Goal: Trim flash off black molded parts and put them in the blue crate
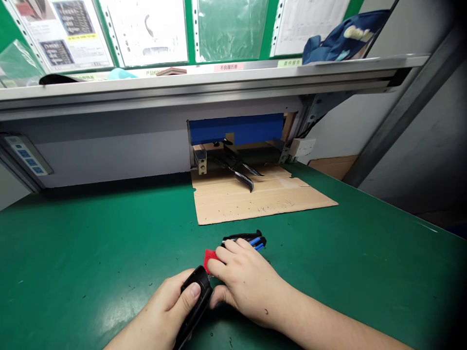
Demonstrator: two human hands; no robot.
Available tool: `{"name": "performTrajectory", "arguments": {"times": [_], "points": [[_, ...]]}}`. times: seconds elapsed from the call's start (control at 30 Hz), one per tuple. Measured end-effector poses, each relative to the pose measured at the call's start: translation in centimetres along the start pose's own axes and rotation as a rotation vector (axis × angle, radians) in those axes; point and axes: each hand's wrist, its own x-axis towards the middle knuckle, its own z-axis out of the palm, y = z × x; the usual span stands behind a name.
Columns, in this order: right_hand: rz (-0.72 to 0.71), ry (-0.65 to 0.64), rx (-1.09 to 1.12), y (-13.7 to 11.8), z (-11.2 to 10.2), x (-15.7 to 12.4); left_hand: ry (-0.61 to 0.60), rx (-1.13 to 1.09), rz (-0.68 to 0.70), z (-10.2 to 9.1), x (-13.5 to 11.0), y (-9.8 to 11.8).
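My left hand (pixel 166 306) is closed around a long black plastic part (pixel 195 301), thumb pressed on its upper end. My right hand (pixel 245 282) lies just right of it with fingers curled, its fingertips on a small red-handled tool (pixel 208 257) whose tip meets the top of the black part. Behind my right fingers on the green table mat (pixel 91 253) lie a black tool and a blue tool (pixel 251 239) side by side.
A flat cardboard sheet (pixel 255 197) lies ahead, with dark curved plastic parts (pixel 241 172) spilling from an opening under a blue panel (pixel 237 129). A metal shelf rail (pixel 204 85) runs above, with papers in sleeves and a blue cap (pixel 343 39). The table's right edge slants at the right.
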Motion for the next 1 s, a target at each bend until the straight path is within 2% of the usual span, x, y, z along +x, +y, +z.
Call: {"name": "performTrajectory", "arguments": {"times": [0.3, 0.47, 0.67, 0.87, 1.0], "points": [[-0.021, -0.058, -0.037, -0.4, 0.0, -0.2, 0.02, 0.201, -0.009, 0.1, -0.2, -0.1], [-0.025, -0.09, -0.024, -0.5, 0.2, -0.1, -0.038, 0.265, 0.052, 0.0, -0.2, -0.1], [0.02, -0.147, 0.204, 0.3, 0.0, -0.2, 0.047, 0.306, 0.018, -0.3, -0.4, -0.5], [0.096, 0.0, 0.436, 0.3, -0.8, 0.0, 0.098, 0.291, 0.192, -0.5, -0.5, -0.6], [0.054, 0.137, 0.608, 0.3, -1.0, 0.1, 0.151, 0.273, 0.269, -0.5, -0.5, -1.2]]}}
